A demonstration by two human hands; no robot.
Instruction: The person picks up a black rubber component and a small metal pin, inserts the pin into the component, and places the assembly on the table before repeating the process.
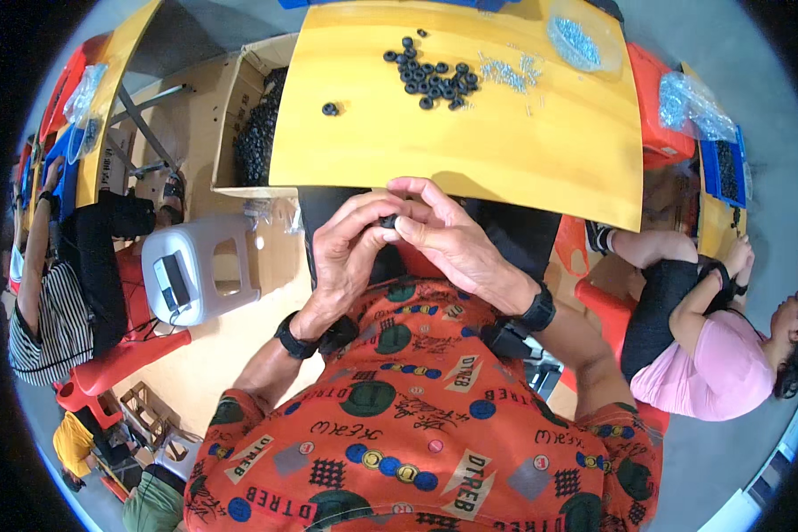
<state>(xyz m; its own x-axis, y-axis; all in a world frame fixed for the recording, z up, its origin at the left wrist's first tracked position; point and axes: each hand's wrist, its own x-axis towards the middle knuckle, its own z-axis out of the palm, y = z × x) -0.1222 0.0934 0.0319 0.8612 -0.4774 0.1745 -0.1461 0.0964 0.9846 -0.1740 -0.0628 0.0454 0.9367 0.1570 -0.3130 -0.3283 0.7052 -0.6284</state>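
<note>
Just in front of the near edge of the yellow table (470, 160), my two hands meet around a small black round part (388, 221). My left hand (346, 244) pinches it between thumb and fingertips. The thumb and fingers of my right hand (457, 244) close on its other side, partly covering it. On the table lies a loose group of similar black round parts (434, 86), with one black part (330, 109) apart to the left. Small silver screw-like pieces (511, 73) are scattered to the right of the group.
A clear tub (581, 40) of shiny small pieces stands at the table's far right. Left of the table, a cardboard box (230, 160) holds many black parts. A white plastic stool (208, 266) carries a dark device. People sit at yellow tables on both sides.
</note>
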